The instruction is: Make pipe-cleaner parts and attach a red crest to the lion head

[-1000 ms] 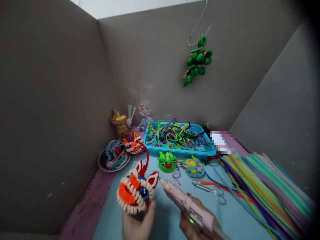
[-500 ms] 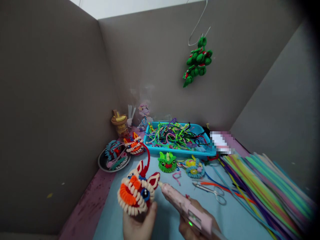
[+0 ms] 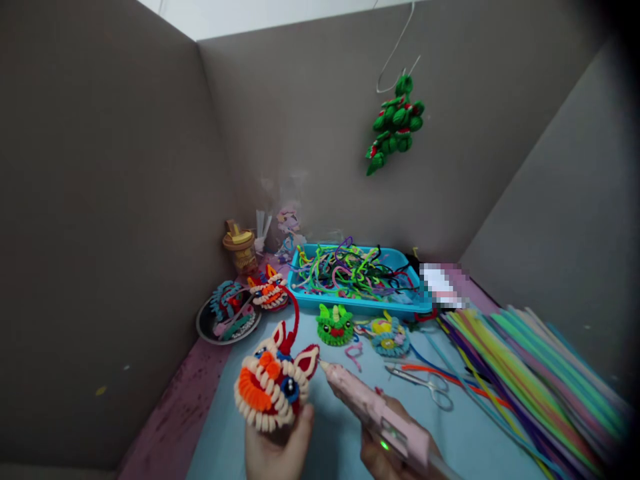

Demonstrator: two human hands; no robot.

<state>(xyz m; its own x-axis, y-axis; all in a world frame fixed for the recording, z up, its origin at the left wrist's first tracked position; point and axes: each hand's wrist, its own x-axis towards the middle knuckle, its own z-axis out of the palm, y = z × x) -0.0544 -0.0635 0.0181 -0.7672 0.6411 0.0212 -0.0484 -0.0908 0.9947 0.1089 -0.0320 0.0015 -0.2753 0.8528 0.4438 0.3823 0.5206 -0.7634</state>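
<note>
Left-hand grip [image 3: 277, 453]: clasping the underside of one lion-like chenille head [image 3: 274, 387]. Right-hand grip [image 3: 380, 443]: wrapping around one pink glue gun [image 3: 373, 407], green light glowing. Head: resting in hand above the worktop [image 3: 220, 413], lying nearer the wearer than the blue tray [image 3: 360, 307], off its left end.

Done, by appearance: eyes, nose, orange mouth and cream trim are sitting in place; both ears are standing on the crown. In hand, seemingly: the ear [image 3: 307, 362] nearest the nozzle; whether the two are touching is not showing clearly. Left over: not determinable; a red stem [image 3: 296, 320] is curving up from the crown.

Orientation: head facing away from the tray, mouth pointing leftward; its rounded form is showing no marked long axis. Glue gun's long axis is slanting leftward, nozzle leading, tail trailing away from the tray.
</note>
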